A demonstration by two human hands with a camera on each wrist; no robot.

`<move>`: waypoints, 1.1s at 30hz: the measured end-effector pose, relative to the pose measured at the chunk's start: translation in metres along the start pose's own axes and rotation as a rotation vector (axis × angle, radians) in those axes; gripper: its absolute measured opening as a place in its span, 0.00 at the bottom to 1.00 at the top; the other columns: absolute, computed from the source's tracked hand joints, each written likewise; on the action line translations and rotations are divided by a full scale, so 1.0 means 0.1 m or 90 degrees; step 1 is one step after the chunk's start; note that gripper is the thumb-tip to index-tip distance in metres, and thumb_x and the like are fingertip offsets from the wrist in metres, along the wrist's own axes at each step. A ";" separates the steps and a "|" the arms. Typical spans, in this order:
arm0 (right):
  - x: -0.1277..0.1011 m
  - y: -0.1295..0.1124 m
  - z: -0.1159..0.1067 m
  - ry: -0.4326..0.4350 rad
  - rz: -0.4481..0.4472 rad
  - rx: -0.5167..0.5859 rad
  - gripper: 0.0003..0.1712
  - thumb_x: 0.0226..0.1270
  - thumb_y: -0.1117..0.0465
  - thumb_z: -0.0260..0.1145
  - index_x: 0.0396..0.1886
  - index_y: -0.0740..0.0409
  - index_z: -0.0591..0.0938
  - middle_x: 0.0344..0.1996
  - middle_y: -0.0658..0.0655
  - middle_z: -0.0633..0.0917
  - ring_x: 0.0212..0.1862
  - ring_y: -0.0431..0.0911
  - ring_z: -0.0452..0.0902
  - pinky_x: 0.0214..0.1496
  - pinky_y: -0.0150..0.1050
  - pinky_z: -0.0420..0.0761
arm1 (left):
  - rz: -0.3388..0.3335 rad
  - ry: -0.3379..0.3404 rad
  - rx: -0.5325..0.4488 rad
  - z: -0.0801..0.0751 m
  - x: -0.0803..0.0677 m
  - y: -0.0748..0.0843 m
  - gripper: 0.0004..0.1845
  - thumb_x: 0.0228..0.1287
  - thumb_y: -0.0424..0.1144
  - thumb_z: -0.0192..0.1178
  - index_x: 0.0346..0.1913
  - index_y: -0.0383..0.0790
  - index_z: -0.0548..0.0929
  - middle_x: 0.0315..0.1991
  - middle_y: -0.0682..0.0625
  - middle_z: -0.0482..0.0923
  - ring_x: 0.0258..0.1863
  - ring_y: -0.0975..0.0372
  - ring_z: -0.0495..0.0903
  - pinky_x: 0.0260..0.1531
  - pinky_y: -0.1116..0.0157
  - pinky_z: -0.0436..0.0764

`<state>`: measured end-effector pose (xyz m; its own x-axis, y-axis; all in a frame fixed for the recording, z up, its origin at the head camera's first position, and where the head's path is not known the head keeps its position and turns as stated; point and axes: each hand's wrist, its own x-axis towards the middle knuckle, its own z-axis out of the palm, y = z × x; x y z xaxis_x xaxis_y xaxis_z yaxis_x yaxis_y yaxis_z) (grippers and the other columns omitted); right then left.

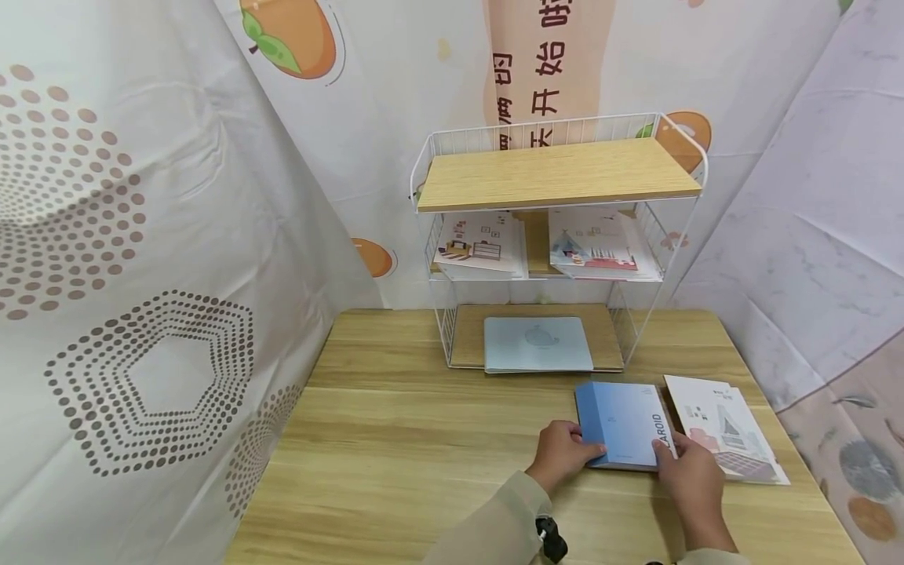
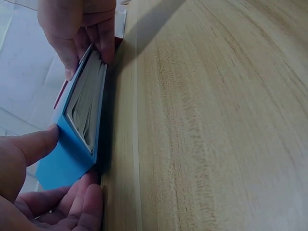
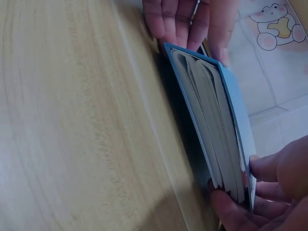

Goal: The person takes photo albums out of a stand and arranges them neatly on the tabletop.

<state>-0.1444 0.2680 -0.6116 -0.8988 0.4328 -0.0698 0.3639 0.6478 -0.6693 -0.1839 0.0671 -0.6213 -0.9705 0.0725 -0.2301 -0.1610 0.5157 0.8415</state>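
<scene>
Blue book (image 1: 621,424) held between left hand (image 1: 561,453) and right hand (image 1: 688,471).

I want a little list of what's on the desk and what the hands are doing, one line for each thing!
left hand: grips the blue book's left corner
right hand: grips its right corner
blue book: near edge lifted off the wooden desk
picture booklet: lies flat, right of the book
wire shelf: at the back; grey book on the bottom board, picture books on the middle shelf, top board bare
</scene>
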 end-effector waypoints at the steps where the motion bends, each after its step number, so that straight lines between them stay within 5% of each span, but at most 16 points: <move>1: 0.00 0.00 0.00 -0.004 -0.001 -0.004 0.29 0.74 0.57 0.63 0.62 0.78 0.77 0.57 0.79 0.80 0.56 0.76 0.76 0.52 0.67 0.74 | 0.001 0.002 0.000 0.00 0.00 0.00 0.27 0.49 0.48 0.82 0.49 0.35 0.89 0.33 0.57 0.84 0.34 0.70 0.78 0.39 0.66 0.84; 12: 0.00 0.00 0.02 -0.011 -0.015 -0.055 0.30 0.75 0.57 0.59 0.64 0.79 0.74 0.58 0.81 0.77 0.57 0.81 0.72 0.56 0.71 0.72 | 0.006 0.006 0.003 0.00 -0.03 0.04 0.23 0.49 0.47 0.83 0.43 0.36 0.90 0.25 0.58 0.80 0.27 0.70 0.74 0.31 0.69 0.80; 17: 0.02 0.00 0.01 -0.041 -0.018 -0.086 0.33 0.74 0.56 0.58 0.64 0.82 0.71 0.57 0.83 0.76 0.57 0.82 0.72 0.57 0.72 0.73 | 0.011 0.008 0.022 0.02 -0.03 0.04 0.25 0.49 0.48 0.82 0.47 0.36 0.90 0.28 0.58 0.83 0.30 0.71 0.78 0.36 0.69 0.83; 22: 0.01 -0.04 -0.04 -0.072 -0.042 -0.123 0.35 0.70 0.55 0.59 0.59 0.87 0.71 0.50 0.86 0.78 0.50 0.82 0.76 0.47 0.70 0.77 | 0.050 0.019 0.067 0.05 -0.03 0.04 0.17 0.50 0.48 0.81 0.33 0.39 0.90 0.20 0.59 0.79 0.23 0.72 0.73 0.25 0.72 0.74; 26: -0.04 -0.08 -0.09 -0.100 -0.031 -0.141 0.36 0.68 0.54 0.60 0.57 0.88 0.70 0.48 0.87 0.78 0.47 0.82 0.77 0.41 0.69 0.79 | 0.073 0.020 0.088 0.08 -0.04 0.05 0.22 0.51 0.48 0.80 0.16 0.45 0.76 0.11 0.63 0.62 0.16 0.70 0.60 0.17 0.72 0.58; 29: -0.07 -0.10 -0.12 -0.118 -0.012 -0.154 0.37 0.68 0.52 0.61 0.57 0.86 0.70 0.48 0.86 0.78 0.46 0.80 0.78 0.35 0.66 0.80 | 0.078 0.016 0.098 0.08 -0.05 0.06 0.26 0.52 0.48 0.80 0.15 0.47 0.70 0.11 0.63 0.58 0.15 0.70 0.58 0.16 0.71 0.55; 33: -0.10 -0.13 -0.14 -0.137 0.005 -0.165 0.37 0.68 0.50 0.63 0.59 0.82 0.70 0.49 0.84 0.79 0.46 0.78 0.80 0.28 0.62 0.80 | 0.073 0.012 0.106 0.08 -0.04 0.07 0.19 0.51 0.49 0.80 0.20 0.44 0.81 0.14 0.63 0.65 0.18 0.70 0.63 0.19 0.72 0.62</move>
<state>-0.1369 0.2643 -0.5920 -0.9168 0.3137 -0.2472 0.3960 0.7950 -0.4596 -0.1793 0.0772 -0.6183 -0.9840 0.1238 -0.1279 -0.0194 0.6395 0.7685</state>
